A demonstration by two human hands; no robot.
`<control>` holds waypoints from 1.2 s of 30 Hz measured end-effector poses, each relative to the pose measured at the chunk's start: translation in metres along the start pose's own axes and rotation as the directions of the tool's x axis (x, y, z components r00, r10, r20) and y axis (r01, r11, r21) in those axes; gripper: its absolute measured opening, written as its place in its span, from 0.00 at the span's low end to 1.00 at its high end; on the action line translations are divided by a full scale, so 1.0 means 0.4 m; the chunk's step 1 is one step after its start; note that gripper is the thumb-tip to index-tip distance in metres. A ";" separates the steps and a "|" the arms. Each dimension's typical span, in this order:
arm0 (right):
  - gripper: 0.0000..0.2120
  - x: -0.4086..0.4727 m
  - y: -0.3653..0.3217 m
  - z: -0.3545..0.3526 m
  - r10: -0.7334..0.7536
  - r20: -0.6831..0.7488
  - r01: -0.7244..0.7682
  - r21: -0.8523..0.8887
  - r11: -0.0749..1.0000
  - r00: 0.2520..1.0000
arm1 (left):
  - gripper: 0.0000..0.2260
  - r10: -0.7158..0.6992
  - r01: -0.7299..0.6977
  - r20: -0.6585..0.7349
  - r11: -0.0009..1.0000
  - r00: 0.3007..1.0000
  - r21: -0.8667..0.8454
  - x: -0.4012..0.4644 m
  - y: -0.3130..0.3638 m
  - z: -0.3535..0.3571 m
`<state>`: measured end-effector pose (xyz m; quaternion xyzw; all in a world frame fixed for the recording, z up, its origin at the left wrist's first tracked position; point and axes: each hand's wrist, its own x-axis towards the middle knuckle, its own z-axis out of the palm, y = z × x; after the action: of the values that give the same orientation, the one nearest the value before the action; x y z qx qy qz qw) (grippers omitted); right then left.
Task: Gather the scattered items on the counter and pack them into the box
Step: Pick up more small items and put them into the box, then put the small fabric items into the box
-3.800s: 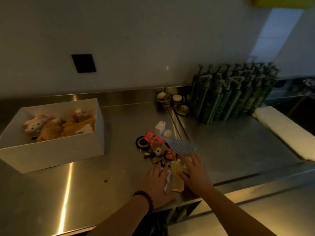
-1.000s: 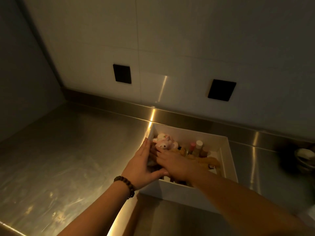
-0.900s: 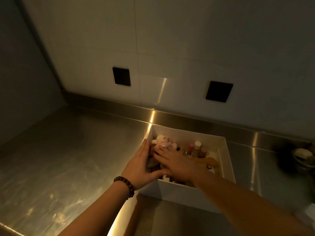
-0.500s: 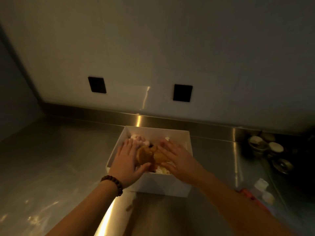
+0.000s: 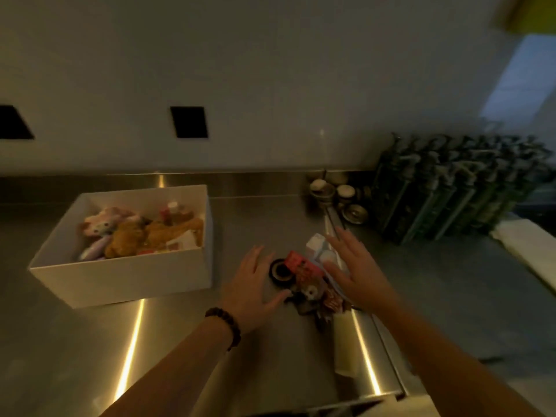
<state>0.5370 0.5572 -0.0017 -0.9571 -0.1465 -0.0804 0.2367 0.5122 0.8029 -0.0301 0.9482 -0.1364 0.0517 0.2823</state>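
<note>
A white box [image 5: 126, 275] stands on the steel counter at the left, holding plush toys, small bottles and packets. Right of it lies a pile of small items: a black tape roll [image 5: 281, 271], a red packet [image 5: 296, 261], a white cube [image 5: 314, 243], a small plush charm [image 5: 311, 291] and a pale yellow tube [image 5: 344, 341]. My left hand [image 5: 251, 291] is open, fingers spread, at the pile's left side. My right hand [image 5: 358, 269] is open above the pile's right side. Neither hand holds anything.
Several dark green pump bottles [image 5: 457, 188] stand in rows at the back right. Small metal cups [image 5: 334, 191] sit near the wall. A white folded cloth [image 5: 529, 251] lies at the far right. The counter's front edge [image 5: 376, 395] is close below the pile.
Both hands have left the box, where they pressed items down, and moved right to the pile. The view has swung right with them.
</note>
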 end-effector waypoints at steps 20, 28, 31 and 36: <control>0.27 -0.241 0.043 0.226 0.322 0.039 -0.308 -0.211 0.928 0.946 | 0.33 0.049 -0.043 0.126 0.998 0.991 -0.046 0.069 0.100 0.239; 0.18 -0.234 0.041 0.213 0.382 -0.043 -0.383 -0.034 0.923 0.923 | 0.24 0.042 -0.036 0.065 0.995 0.997 -0.088 0.053 0.089 0.208; 0.20 -0.236 0.043 0.192 0.409 -0.019 -0.408 0.047 0.912 0.912 | 0.21 0.040 -0.038 0.017 0.994 0.999 -0.107 0.045 0.085 0.186; 0.22 -0.248 0.042 0.148 0.500 0.062 -0.503 0.183 0.845 0.864 | 0.21 -0.013 0.015 0.012 0.991 1.000 -0.132 0.031 0.078 0.154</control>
<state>0.4537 0.5471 -0.0828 -0.9349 0.1000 0.0045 0.3404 0.5166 0.7410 -0.0631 0.9287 -0.1343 0.0354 0.3439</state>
